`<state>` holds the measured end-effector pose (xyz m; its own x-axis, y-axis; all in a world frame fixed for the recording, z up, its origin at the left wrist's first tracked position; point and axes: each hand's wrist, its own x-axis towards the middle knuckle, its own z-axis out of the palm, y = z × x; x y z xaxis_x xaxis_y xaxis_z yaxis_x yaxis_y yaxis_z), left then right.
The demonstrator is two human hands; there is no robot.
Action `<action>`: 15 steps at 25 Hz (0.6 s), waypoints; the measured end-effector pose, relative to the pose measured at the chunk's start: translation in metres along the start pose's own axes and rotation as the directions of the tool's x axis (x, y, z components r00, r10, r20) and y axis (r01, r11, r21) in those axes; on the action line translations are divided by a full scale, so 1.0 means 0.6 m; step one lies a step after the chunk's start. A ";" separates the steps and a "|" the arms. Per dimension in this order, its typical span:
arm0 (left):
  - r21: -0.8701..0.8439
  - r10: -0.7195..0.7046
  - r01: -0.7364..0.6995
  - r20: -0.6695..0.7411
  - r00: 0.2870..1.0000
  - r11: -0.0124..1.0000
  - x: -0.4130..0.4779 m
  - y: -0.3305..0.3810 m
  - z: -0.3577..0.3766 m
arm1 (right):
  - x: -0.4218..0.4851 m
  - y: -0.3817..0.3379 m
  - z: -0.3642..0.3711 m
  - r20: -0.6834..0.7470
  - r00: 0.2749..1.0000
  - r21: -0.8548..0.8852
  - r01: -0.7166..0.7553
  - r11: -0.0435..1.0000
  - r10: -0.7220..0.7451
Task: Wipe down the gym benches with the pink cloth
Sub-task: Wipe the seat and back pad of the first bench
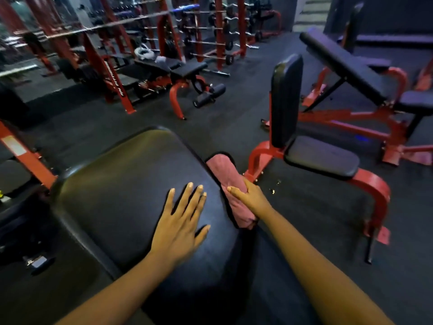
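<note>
A wide black padded bench (121, 191) fills the lower middle of the head view. My left hand (180, 221) lies flat on its top with the fingers spread and straight. The pink cloth (222, 170) hangs against the bench's right side edge. My right hand (250, 195) grips the cloth there, thumb over it and fingers curled round it, pressing it to the pad's side. The lower end of the cloth bunches under my right wrist.
A red-framed seat with an upright black back pad (285, 102) stands just right of the bench. An incline bench (344, 64) is behind it. Another bench (178, 69) and red racks with barbells (218, 29) stand at the back. Dark rubber floor (98, 118) lies between them.
</note>
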<state>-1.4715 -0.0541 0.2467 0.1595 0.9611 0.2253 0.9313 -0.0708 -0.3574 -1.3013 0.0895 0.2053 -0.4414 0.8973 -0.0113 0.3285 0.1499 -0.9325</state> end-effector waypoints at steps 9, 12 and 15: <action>-0.024 0.016 -0.015 0.044 0.999 1.000 0.000 0.000 0.000 | -0.192 0.124 -0.032 -0.216 0.933 -0.080 -0.311 0.947 0.288; -0.165 0.089 -0.093 -0.030 0.996 0.982 -0.009 0.010 -0.001 | -0.201 0.116 -0.041 -0.244 0.894 -0.155 -0.418 0.895 0.376; -0.300 0.210 -0.214 -0.044 0.977 0.930 -0.017 0.073 -0.001 | -0.166 0.089 -0.031 -0.197 0.950 -0.215 -0.283 0.935 0.242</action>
<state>-1.4321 -0.0674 0.2292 0.3659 0.9121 0.1848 0.9300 -0.3510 -0.1087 -1.2244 0.0161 0.1632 -0.1756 0.9704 -0.1656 0.6113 -0.0244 -0.7910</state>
